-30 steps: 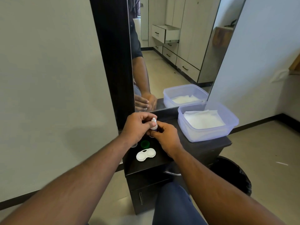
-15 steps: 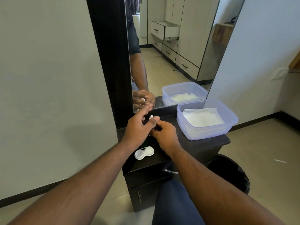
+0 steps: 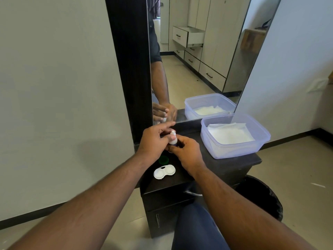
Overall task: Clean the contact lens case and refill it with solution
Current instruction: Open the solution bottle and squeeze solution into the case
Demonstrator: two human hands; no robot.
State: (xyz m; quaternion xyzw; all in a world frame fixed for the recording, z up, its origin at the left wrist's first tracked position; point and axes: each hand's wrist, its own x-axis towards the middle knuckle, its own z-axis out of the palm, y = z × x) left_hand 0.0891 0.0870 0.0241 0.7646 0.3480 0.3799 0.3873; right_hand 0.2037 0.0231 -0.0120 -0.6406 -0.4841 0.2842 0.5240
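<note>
A: What's the grip? Quick.

B: From my feed, both hands meet on a small white solution bottle [image 3: 173,139] over the dark cabinet top [image 3: 225,160]. My right hand [image 3: 187,150] wraps the lower body of it, fingers curled closed around it. My left hand [image 3: 154,139] is at the top part: thumb and a finger pinch the white cap end, while the index finger sticks out straight past the bottle toward the mirror [image 3: 198,56].

A: Bottle upright?

B: Roughly upright, tip up. Can't tell whether the cap is on or loose; the fingers hide the joint.

A: The case?

B: White contact lens case [image 3: 164,171] lies flat on the cabinet top, below the grip on my near side, apart from both hands. Both wells face up, no lids on. Can't tell if there's liquid inside.

A: Lids?

B: One green cap [image 3: 163,160] sits between the grip and the case, just under my left wrist, partly hidden. A second one, I can't make out.

A: Anything else near?

B: Clear plastic tub [image 3: 234,148] with white tissue [image 3: 230,134] in it, right of the grip, near but not touching my right hand. A black bin [image 3: 263,201] sits on the floor, lower right of the grip.
</note>
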